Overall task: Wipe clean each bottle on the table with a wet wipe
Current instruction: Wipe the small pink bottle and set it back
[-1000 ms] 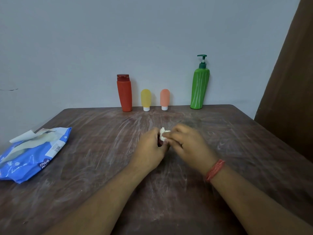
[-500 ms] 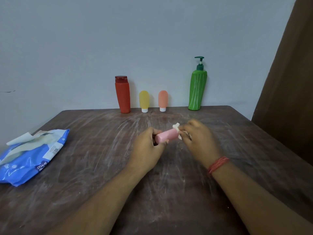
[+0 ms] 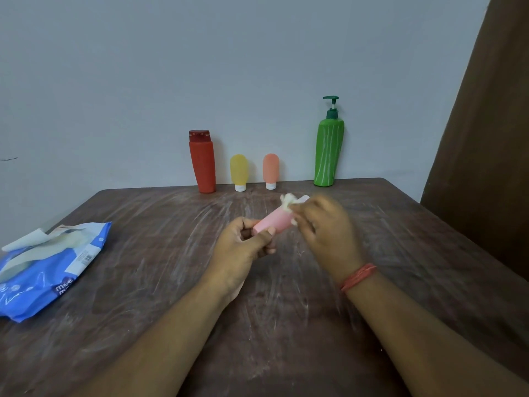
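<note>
Four bottles standing in a row at the back of the table (image 3: 400, 224): red bottle (image 3: 202, 163), yellow bottle (image 3: 239, 171), orange bottle (image 3: 270, 169), green pump bottle (image 3: 328, 151). Can't see inside any. Blue wipes pack (image 3: 48, 267) lying open, far left. Pink bottle (image 3: 273, 222) held up over the table's middle, left hand (image 3: 240, 247) curled tight round its bottom end. Right hand (image 3: 326, 227), blurry, pinching the white wet wipe (image 3: 287, 200) against the top end.

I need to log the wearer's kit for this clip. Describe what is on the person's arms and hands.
Both forearms are bare, with no sleeves in view. The right wrist wears a band of red-orange thread, wound round several times. The left hand and right hand show no gloves, rings or watch, though the right hand is motion-blurred.
</note>
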`<action>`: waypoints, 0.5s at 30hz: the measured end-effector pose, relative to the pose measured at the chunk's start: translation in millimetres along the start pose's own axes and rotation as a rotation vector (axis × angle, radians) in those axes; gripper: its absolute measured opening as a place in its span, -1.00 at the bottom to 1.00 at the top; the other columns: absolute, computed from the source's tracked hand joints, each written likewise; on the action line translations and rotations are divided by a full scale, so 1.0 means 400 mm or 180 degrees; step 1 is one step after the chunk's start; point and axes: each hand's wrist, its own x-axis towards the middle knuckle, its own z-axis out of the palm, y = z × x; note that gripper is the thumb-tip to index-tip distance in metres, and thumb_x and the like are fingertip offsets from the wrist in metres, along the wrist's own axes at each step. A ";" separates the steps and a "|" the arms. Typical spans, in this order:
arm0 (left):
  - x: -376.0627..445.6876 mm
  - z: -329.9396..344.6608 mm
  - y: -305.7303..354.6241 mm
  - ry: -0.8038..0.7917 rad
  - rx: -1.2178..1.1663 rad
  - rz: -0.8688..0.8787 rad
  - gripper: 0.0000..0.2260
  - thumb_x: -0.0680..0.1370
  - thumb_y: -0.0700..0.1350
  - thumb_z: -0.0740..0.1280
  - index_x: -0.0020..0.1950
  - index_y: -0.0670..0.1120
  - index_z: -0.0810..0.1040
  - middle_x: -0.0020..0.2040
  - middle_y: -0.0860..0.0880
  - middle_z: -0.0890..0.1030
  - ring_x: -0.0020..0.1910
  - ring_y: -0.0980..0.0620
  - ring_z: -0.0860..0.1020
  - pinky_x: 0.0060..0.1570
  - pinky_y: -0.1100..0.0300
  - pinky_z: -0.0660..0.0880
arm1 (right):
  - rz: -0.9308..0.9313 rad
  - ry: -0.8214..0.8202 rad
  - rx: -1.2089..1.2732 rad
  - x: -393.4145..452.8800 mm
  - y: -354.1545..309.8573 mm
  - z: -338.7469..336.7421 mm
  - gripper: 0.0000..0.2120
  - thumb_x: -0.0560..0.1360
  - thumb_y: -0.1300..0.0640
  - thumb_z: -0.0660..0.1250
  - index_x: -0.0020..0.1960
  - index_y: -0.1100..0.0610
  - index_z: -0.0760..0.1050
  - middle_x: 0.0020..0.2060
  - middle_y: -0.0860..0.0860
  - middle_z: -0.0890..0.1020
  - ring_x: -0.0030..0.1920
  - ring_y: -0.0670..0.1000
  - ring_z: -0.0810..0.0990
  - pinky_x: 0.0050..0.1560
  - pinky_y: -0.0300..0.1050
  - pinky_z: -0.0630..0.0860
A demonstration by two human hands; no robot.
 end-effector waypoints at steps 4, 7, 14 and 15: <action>-0.010 0.002 0.009 -0.0125 -0.0448 -0.0078 -0.76 0.48 -0.19 0.45 0.06 -0.24 0.49 -0.15 -0.16 0.65 -0.28 0.03 0.58 -0.15 0.14 0.58 | -0.0494 -0.0321 0.0032 -0.019 -0.030 0.004 -0.74 0.44 0.30 0.47 0.12 0.17 0.63 -0.16 0.06 0.56 -0.14 0.08 0.54 -0.17 -0.07 0.51; -0.013 0.004 0.013 -0.0238 -0.0662 -0.0121 -0.78 0.47 -0.19 0.44 0.02 -0.23 0.48 -0.08 -0.20 0.68 -0.27 0.04 0.59 -0.17 0.18 0.60 | -0.0312 -0.0094 -0.0005 -0.001 -0.010 -0.003 -0.80 0.47 0.27 0.44 0.09 0.16 0.63 -0.16 0.05 0.56 -0.15 0.08 0.53 -0.20 0.03 0.54; -0.014 0.003 0.013 -0.0186 -0.0679 -0.0159 -0.91 0.55 -0.27 0.38 -0.02 -0.21 0.48 -0.08 -0.25 0.66 -0.31 0.04 0.57 -0.22 0.20 0.59 | -0.0495 -0.0172 -0.0105 -0.008 -0.016 -0.011 -0.71 0.46 0.32 0.42 0.15 0.11 0.60 -0.18 0.07 0.54 -0.18 0.09 0.50 -0.22 0.01 0.49; -0.012 0.002 0.013 -0.0199 -0.0672 -0.0170 -0.91 0.56 -0.27 0.38 -0.02 -0.20 0.47 -0.07 -0.25 0.66 -0.31 0.04 0.57 -0.22 0.20 0.59 | -0.0285 0.0001 -0.0103 0.004 0.002 -0.016 -0.72 0.46 0.31 0.41 0.14 0.11 0.60 -0.18 0.07 0.54 -0.17 0.09 0.50 -0.20 0.02 0.49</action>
